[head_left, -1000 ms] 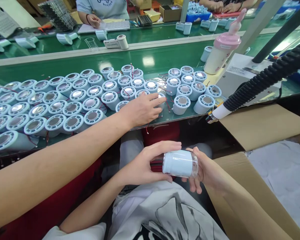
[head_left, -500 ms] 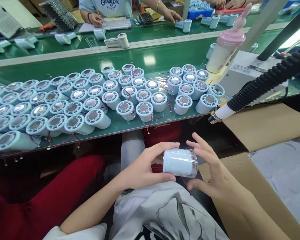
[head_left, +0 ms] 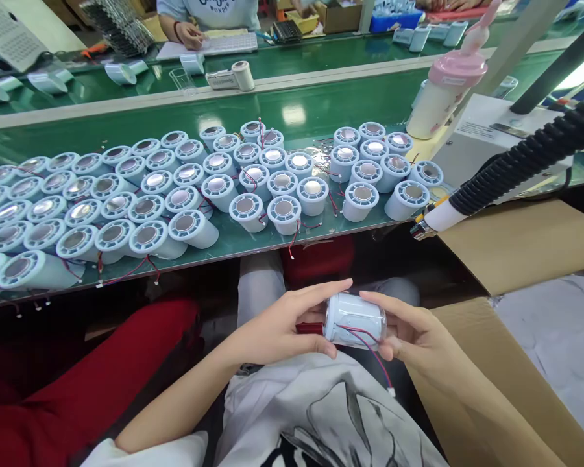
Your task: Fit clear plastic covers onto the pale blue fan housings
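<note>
A light-blue plastic cylindrical housing (head_left: 353,311) with a clear outer cover lies sideways between my hands, above my lap. My left hand (head_left: 289,321) is curved around its left end, index finger above and thumb below. On the right, my right hand (head_left: 413,331) grips the clear end between fingers and thumb. A thin red-and-blue wire (head_left: 377,359) with a small white connector hangs from the housing. Something red (head_left: 310,328) shows inside my left hand's curve; I cannot tell what it is.
Rows of similar light-blue housings (head_left: 148,237) stand on the green bench (head_left: 253,241), some wires over its edge. At right are a black-hosed tool (head_left: 431,220), a pink-lidded bottle (head_left: 455,84) and an open cardboard box (head_left: 511,253). A co-worker's hand (head_left: 189,34) rests across the bench.
The housing has turned so its wire faces me. My right hand has closed from spread fingers onto the clear end. Across the bench, a co-worker's hand has withdrawn and a housing there is gone.
</note>
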Demonstrator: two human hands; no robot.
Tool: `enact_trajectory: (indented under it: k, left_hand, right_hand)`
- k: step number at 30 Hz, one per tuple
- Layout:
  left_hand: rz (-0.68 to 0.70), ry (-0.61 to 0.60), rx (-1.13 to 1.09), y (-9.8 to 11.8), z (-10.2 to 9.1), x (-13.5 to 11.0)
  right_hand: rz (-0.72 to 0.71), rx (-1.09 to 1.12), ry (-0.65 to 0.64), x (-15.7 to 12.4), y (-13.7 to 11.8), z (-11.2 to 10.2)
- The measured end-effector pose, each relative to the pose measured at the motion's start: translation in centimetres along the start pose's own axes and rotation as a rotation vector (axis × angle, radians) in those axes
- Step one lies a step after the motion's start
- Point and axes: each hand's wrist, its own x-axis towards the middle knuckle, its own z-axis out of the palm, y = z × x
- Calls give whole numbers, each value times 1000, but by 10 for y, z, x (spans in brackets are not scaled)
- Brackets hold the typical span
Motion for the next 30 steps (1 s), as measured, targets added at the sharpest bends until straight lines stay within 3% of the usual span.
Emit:
enact_trajectory:
  k: [7, 10, 15, 17, 21, 26, 30]
  left_hand:
    - [-100, -17, -111, -14, 4, 1]
    - [-67, 11, -181, -19, 5, 5]
    - [-149, 7, -297, -14, 5, 11]
    - [-105, 27, -232, -8, 8, 12]
    - [120, 93, 61, 1, 14, 12]
    - [306, 108, 215, 2, 19, 16]
    - [342, 102, 265, -3, 26, 21]
  right_hand:
    - [68, 20, 56, 3, 1, 1]
    - [-36, -32, 66, 2, 4, 0]
    - [-328, -362, 139, -2, 8, 1]
    - [-428, -408, 135, -3, 9, 1]
    - [-544, -387, 153, -7, 5, -8]
    - [-480, -363, 156, -17, 2, -19]
    - [-438, -322, 109, -22, 3, -14]
